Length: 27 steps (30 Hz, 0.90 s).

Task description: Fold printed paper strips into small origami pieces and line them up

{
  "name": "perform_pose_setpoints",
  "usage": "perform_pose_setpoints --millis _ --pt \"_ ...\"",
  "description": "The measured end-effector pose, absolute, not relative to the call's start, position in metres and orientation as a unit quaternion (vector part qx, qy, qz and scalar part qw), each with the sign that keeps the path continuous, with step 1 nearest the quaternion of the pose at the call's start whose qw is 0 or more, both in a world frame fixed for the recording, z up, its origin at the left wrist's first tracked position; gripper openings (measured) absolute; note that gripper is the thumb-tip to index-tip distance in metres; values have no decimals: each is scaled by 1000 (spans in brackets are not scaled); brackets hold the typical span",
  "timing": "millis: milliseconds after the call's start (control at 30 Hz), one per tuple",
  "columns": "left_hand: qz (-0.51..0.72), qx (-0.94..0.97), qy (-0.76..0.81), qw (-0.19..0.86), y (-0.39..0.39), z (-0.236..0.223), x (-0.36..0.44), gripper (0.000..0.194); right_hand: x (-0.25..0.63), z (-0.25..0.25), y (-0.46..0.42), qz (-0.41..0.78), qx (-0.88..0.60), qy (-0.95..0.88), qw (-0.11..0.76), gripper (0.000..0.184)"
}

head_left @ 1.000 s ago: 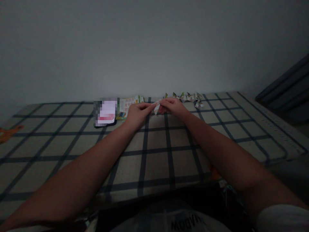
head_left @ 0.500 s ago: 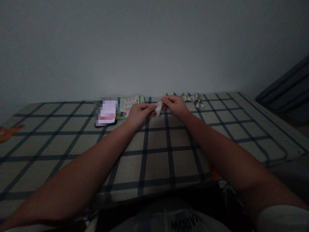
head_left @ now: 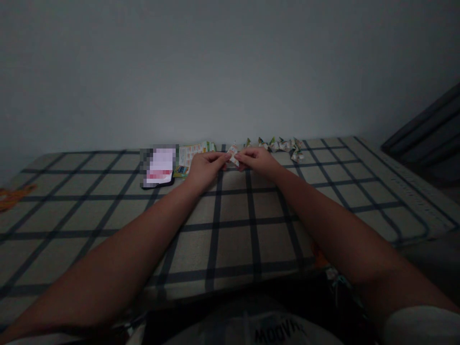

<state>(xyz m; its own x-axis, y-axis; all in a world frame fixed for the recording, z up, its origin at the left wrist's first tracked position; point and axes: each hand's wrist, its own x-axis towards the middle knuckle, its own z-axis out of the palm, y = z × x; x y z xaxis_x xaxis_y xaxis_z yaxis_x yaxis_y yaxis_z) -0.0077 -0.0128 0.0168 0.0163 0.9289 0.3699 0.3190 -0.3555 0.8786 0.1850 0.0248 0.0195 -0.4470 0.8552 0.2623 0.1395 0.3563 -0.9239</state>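
Between my two hands is a small piece of folded printed paper (head_left: pixel 233 155), white with orange marks. My left hand (head_left: pixel 205 168) pinches its left side between thumb and fingers. My right hand (head_left: pixel 259 160) grips the right side in the same way, fingers closed. Just beyond my right hand lies a row of several small folded paper pieces (head_left: pixel 284 144), green and white. To the left of my left hand is a stack of printed leaflets (head_left: pixel 190 152), partly covered by that hand.
A phone or tablet with a lit, blurred screen (head_left: pixel 160 165) lies left of the leaflets. The checked cloth (head_left: pixel 233 244) spreads over the table up to a grey wall (head_left: pixel 230 72). An orange patterned shape (head_left: pixel 14 196) shows at the far left, and dark fabric (head_left: pixel 427 124) at the right.
The paper piece has been turned between my fingers, and its top now points up. My right hand has shifted slightly down and left, uncovering more of the folded pieces behind it.
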Motion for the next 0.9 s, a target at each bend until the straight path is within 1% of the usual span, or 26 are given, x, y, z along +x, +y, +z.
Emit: perform_pose_setpoints --millis 100,200,333,400,533,600,767,833,900 --pt "506 643 471 331 -10 15 -9 41 184 18 25 459 -348 -718 390 36" --pt "500 647 464 342 -9 12 -9 43 183 17 25 433 -354 -727 398 32" --pt "495 657 472 317 -9 11 -8 42 180 16 24 397 -358 -737 414 33" --pt "506 651 479 300 -11 13 -8 40 179 16 24 422 -350 -730 409 36" --pt "529 629 508 259 -17 21 -7 39 182 16 25 485 -329 -726 361 42" --pt "529 627 512 256 -18 23 -6 39 184 16 25 477 -313 -741 353 40" --pt "531 620 519 254 -18 23 -4 39 182 16 25 401 -326 -771 372 35" --pt "538 616 518 250 -18 22 -4 38 180 15 24 406 -334 -767 368 35" --pt "550 609 514 249 -19 22 -3 37 179 16 23 439 -334 -756 354 34"
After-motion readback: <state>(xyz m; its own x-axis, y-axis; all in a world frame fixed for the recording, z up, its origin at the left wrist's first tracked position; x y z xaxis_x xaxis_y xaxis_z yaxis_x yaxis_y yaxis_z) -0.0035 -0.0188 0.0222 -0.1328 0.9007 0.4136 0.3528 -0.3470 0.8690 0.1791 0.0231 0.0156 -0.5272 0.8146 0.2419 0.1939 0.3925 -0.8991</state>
